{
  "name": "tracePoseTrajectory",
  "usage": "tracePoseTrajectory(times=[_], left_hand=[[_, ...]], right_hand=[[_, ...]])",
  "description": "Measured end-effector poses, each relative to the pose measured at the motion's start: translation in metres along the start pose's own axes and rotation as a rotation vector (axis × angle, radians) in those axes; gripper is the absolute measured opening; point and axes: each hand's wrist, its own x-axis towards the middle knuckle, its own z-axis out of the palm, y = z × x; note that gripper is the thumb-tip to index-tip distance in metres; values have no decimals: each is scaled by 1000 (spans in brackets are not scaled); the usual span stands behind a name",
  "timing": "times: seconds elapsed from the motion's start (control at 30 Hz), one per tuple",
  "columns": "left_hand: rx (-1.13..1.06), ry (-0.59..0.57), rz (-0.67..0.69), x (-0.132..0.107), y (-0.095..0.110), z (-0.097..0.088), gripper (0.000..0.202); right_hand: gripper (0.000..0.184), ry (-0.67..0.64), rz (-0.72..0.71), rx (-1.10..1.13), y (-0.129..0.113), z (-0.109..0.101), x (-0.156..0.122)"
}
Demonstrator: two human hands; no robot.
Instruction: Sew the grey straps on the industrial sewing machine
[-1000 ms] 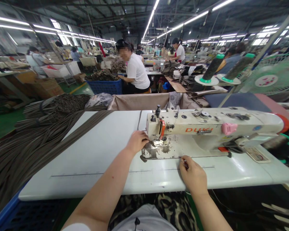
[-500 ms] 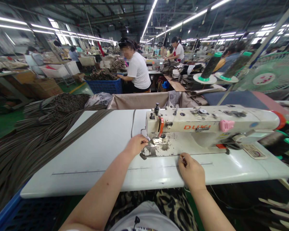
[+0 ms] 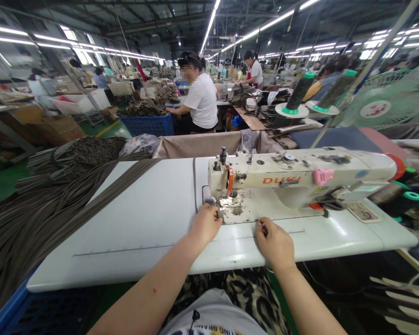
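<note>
A cream sewing machine marked DUKI stands on a white table. My left hand rests on the table just in front of the needle plate, fingers curled and pinched at a thin dark strip that runs away across the table. My right hand lies near the plate's front edge, fingers closed on a small dark thing that I cannot name.
A big heap of dark strips drapes over the table's left side. Two thread cones and a green fan stand behind the machine. A person in a white shirt works at a blue crate beyond.
My left hand has drawn back from beside the needle toward me, along the plate's front left corner. The right hand stayed almost still. The view has tilted a little.
</note>
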Motion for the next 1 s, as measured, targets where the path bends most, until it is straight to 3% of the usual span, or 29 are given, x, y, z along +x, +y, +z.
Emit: tracePoseTrajectory(times=[0.2, 0.37, 0.47, 0.57, 0.67, 0.8, 0.9, 1.0], left_hand=[[126, -23, 100, -4, -2, 5, 20], [109, -135, 111, -17, -5, 6, 47], [167, -200, 108, -26, 2, -2, 61], [240, -204, 150, -31, 13, -15, 54], [271, -158, 260, -34, 18, -23, 42], [241, -110, 426, -38, 12, -20, 41], [254, -90, 503, -39, 3, -13, 44], [316, -62, 562, -38, -5, -8, 39]], right_hand=[[21, 3, -2, -3, 0, -1, -1], [20, 24, -12, 21, 0, -1, -2], [20, 21, 4, 64, 0, -1, -2], [22, 6, 53, 233, 2, -4, -2], [25, -10, 142, 521, 7, -13, -9], [34, -4, 320, 800, 19, -27, -37], [47, 61, 488, 848, 36, -27, -67], [57, 179, 675, 758, 65, -22, -98]])
